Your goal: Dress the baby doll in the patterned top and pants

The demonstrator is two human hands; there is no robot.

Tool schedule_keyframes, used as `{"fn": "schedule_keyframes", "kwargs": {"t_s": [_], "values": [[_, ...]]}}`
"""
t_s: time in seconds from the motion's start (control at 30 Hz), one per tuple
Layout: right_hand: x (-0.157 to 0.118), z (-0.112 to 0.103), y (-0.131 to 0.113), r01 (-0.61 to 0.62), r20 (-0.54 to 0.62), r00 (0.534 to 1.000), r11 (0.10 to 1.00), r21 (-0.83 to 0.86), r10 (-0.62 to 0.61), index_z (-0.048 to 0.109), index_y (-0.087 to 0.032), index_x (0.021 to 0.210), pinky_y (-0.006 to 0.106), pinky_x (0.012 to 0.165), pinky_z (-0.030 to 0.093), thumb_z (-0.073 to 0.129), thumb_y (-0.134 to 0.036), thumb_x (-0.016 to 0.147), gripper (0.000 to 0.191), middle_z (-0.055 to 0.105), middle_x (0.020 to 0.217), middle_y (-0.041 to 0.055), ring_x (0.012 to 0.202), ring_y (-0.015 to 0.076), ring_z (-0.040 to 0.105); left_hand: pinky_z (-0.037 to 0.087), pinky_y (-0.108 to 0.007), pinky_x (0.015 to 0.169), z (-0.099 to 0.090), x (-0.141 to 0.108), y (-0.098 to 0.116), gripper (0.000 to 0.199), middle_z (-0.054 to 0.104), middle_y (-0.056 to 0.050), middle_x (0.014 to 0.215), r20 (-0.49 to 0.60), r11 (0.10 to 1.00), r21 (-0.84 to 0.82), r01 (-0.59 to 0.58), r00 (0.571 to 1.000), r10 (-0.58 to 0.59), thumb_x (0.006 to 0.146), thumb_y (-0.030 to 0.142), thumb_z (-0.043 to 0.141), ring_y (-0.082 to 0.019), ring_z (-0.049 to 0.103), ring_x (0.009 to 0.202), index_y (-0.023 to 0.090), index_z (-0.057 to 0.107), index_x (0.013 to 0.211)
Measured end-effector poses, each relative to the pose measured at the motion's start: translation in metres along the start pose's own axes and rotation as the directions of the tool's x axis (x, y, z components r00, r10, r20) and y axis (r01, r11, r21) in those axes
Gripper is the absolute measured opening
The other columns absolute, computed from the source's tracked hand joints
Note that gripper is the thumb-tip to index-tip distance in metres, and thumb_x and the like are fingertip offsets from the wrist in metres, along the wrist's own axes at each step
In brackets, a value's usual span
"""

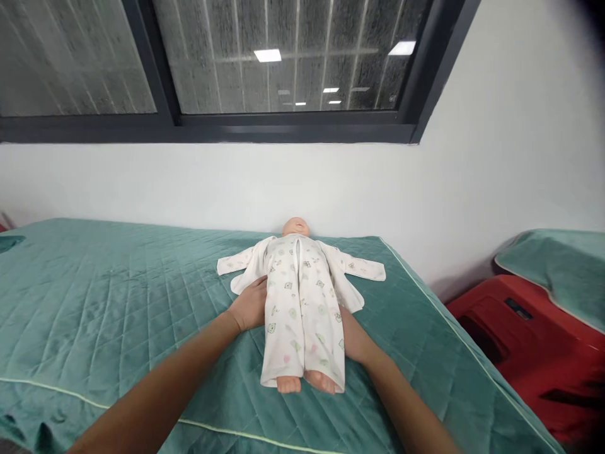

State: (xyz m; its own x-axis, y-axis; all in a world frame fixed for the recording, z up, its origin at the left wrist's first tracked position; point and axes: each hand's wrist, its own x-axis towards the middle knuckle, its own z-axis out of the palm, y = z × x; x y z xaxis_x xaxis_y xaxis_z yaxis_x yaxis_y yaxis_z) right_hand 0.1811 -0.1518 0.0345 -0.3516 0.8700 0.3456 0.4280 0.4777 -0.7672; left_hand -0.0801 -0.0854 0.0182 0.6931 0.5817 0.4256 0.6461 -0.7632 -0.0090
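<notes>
A baby doll (296,226) lies on its back on the green quilted cover (142,284), its head toward the wall and its feet toward me. White printed trousers (286,315) cover its legs and reach high up over its chest. A white printed top (350,287) lies spread under and beside them, its sleeves stretched out to both sides. My left hand (253,304) touches the left edge of the trousers, its fingertips partly under the cloth. At the right edge, my right hand (354,337) reaches beneath the trousers, its fingers hidden.
A red plastic object (534,347) with a green cloth (558,271) over it stands to the right of the bed. Behind the bed are a white wall (212,183) and a dark-framed window (293,128).
</notes>
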Motion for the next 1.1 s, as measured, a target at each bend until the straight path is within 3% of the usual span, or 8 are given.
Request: {"fn": "schedule_keyframes", "kwargs": {"t_s": [0.2,0.43,0.6,0.73,0.87,1.0,1.03,1.1], "values": [[-0.002,-0.001,-0.004,0.087,0.064,0.995,0.978,-0.188,-0.076,0.069,-0.025,0.113,0.045,0.100,0.047,0.050,-0.035,0.095,0.028,0.069,0.115,0.0093,0.109,0.0280,0.061,0.056,-0.037,0.077,0.009,-0.006,-0.009,0.014,0.070,-0.012,0.081,-0.039,0.998,0.024,0.063,0.997,-0.062,0.084,0.015,0.056,-0.022,0.066,0.078,0.013,0.069,0.079],[0.001,-0.001,0.008,0.065,0.001,0.997,0.869,-0.491,-0.074,0.068,-0.018,0.096,0.038,0.087,0.046,0.047,-0.029,0.093,0.024,0.068,0.100,0.0114,0.095,0.0258,0.061,0.045,-0.043,0.108,-0.001,-0.035,0.008,0.028,0.072,-0.008,0.112,-0.304,0.994,-0.019,0.109,0.946,-0.110,0.089,0.013,0.049,-0.021,0.063,0.114,0.020,0.070,0.105],[0.000,-0.003,0.015,-0.093,-0.099,0.994,0.808,-0.582,0.044,0.062,-0.018,0.076,0.029,0.070,0.039,0.046,-0.026,0.091,0.023,0.067,0.081,0.0068,0.079,0.0204,0.059,0.049,-0.041,0.100,-0.007,-0.047,0.016,0.028,0.075,-0.007,0.101,-0.269,0.986,-0.091,0.140,0.950,-0.160,0.087,0.011,0.047,-0.022,0.064,0.111,0.019,0.072,0.095],[-0.002,-0.002,0.013,-0.266,-0.273,0.951,0.836,-0.481,0.145,0.050,-0.020,0.058,0.027,0.057,0.029,0.045,-0.036,0.093,0.039,0.055,0.056,-0.0008,0.057,0.0143,0.049,0.046,-0.040,0.101,-0.005,-0.046,0.011,0.031,0.075,-0.003,0.092,-0.237,0.960,-0.198,0.198,0.941,-0.243,0.083,0.007,0.042,-0.020,0.066,0.104,0.020,0.069,0.076],[-0.004,-0.006,0.014,-0.327,-0.553,0.815,0.924,-0.196,0.171,0.048,-0.019,0.055,0.026,0.058,0.033,0.047,-0.046,0.092,0.046,0.051,0.052,-0.0031,0.054,0.0126,0.047,0.047,-0.038,0.098,0.003,-0.046,-0.005,0.030,0.074,-0.003,0.103,-0.269,0.819,-0.313,0.481,0.782,-0.563,0.082,0.011,0.040,-0.020,0.065,0.105,0.021,0.068,0.079],[0.001,-0.023,0.033,-0.364,-0.806,0.517,0.926,0.099,0.289,0.062,-0.017,0.080,0.027,0.070,0.045,0.041,-0.044,0.090,0.035,0.067,0.083,0.0045,0.078,0.0177,0.060,0.042,-0.045,0.105,0.011,-0.040,-0.021,0.037,0.059,-0.014,0.134,-0.286,0.570,-0.269,0.777,0.500,-0.817,0.089,0.030,0.044,-0.028,0.052,0.127,0.015,0.063,0.117],[0.004,-0.027,0.040,-0.389,-0.817,0.484,0.913,0.118,0.312,0.062,-0.016,0.088,0.029,0.072,0.047,0.040,-0.042,0.089,0.034,0.068,0.092,0.0071,0.083,0.0191,0.061,0.040,-0.049,0.107,0.013,-0.038,-0.024,0.041,0.054,-0.017,0.138,-0.273,0.508,-0.223,0.832,0.447,-0.852,0.089,0.036,0.047,-0.032,0.048,0.130,0.013,0.061,0.119],[0.010,-0.033,0.051,-0.440,-0.796,0.507,0.893,0.092,0.332,0.063,-0.016,0.095,0.033,0.079,0.048,0.046,-0.037,0.082,0.030,0.068,0.100,0.0099,0.090,0.0219,0.062,0.036,-0.054,0.108,0.015,-0.034,-0.027,0.047,0.049,-0.020,0.142,-0.235,0.430,-0.133,0.893,0.393,-0.889,0.086,0.045,0.053,-0.037,0.043,0.133,0.011,0.061,0.118]]}}
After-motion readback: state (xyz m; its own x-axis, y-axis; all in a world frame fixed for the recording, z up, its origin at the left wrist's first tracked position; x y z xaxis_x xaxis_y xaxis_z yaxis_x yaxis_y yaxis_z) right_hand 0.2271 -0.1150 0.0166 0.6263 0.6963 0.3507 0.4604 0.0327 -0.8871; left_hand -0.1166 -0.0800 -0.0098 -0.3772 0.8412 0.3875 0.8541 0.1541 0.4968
